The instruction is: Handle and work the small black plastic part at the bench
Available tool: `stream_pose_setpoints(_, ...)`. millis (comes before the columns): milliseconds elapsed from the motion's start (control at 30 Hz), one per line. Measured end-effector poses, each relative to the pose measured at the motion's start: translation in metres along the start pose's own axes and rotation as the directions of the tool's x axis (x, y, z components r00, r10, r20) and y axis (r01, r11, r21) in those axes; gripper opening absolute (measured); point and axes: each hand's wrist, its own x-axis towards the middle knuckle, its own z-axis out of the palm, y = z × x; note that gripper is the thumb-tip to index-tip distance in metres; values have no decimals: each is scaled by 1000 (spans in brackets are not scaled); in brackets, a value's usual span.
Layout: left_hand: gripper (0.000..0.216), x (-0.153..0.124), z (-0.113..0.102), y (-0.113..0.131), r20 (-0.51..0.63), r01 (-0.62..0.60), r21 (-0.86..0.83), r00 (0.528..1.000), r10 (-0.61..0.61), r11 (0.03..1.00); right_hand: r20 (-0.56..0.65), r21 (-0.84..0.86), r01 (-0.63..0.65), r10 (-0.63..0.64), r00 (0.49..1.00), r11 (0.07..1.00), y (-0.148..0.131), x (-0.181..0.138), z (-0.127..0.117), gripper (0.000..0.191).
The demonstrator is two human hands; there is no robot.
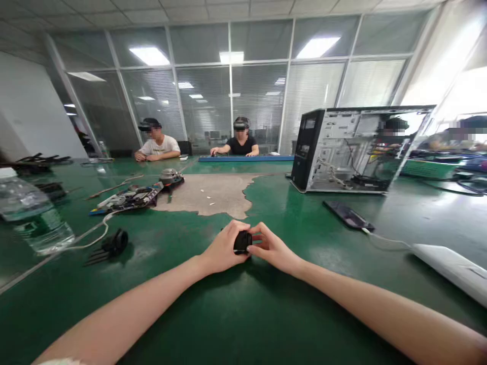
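Note:
Both my hands meet over the green tabletop around a small black boxy object (242, 242), whose exact kind I cannot make out. My left hand (225, 247) wraps round its left side, thumb below and fingers over the top. From the right, my right hand (272, 247) pinches its edge between thumb and fingertips. The fingers cover much of the object. To the left of my hands lies a black part with a round end and thin prongs (114, 244). Beyond them is a bare grey-brown patch (213, 190) with a few small white scraps.
An open computer case (310, 152) stands at the back right. Nearer lie a phone (348, 215) on a cable and a white power bank (452, 268). A water bottle (34, 218) and a circuit board (129, 197) are at left. Two people sit across the table.

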Motion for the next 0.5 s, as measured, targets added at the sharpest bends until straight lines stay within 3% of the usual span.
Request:
stream_pose_setpoints(233, 61, 0, -1, 2, -17, -9, -15, 1000, 9, 1000, -90, -23, -37, 35, 995, 999, -3, 4, 1, 23)
stream_pose_setpoints(500, 60, 1, -1, 3, -21, -2, -8, 1000, 1, 1000, -4, 34, -7, 7, 1000, 999, -1, 0, 0, 29)
